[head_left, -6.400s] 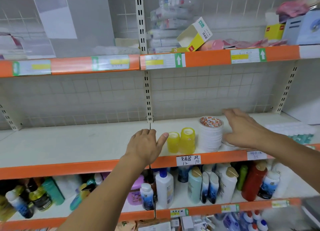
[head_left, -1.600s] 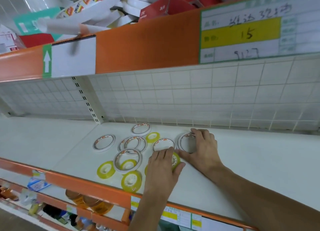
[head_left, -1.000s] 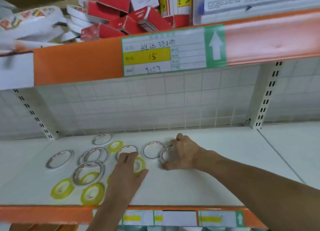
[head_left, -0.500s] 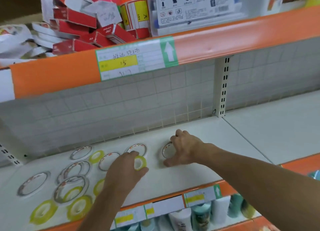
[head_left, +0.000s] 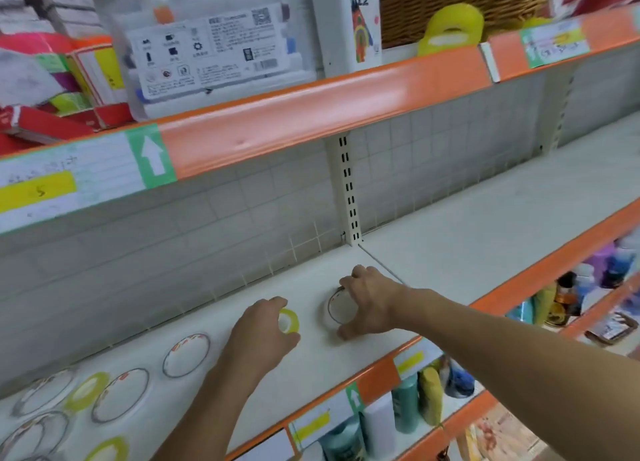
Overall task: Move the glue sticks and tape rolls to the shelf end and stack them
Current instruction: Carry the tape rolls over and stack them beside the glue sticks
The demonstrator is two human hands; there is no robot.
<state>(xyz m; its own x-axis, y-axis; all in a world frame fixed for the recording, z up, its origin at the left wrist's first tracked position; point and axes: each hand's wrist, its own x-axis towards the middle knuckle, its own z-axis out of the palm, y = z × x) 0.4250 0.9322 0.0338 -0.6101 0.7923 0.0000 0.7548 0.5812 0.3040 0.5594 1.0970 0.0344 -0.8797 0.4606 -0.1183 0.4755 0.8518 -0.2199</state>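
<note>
On the white middle shelf point(head_left: 467, 239), my left hand point(head_left: 258, 337) grips a small yellow tape roll point(head_left: 289, 320) lying flat. Just to its right my right hand point(head_left: 367, 304) curls its fingers and thumb around a white tape roll point(head_left: 341, 310), close to the seam between two shelf boards. More flat rolls lie to the left: a white one point(head_left: 187, 355), another white one point(head_left: 119, 395), a yellow one point(head_left: 86, 391), and several more at the left edge. No glue sticks are in view.
The shelf board to the right of the slotted upright point(head_left: 349, 190) stretches away bare. An orange-edged upper shelf point(head_left: 311, 110) overhangs, loaded with boxes, a wicker basket point(head_left: 450, 3) and a yellow tape roll point(head_left: 450, 27). Bottles point(head_left: 405, 408) stand on the shelf below.
Both hands have slid their rolls rightward along the shelf, away from the cluster of rolls, and the view has swung right.
</note>
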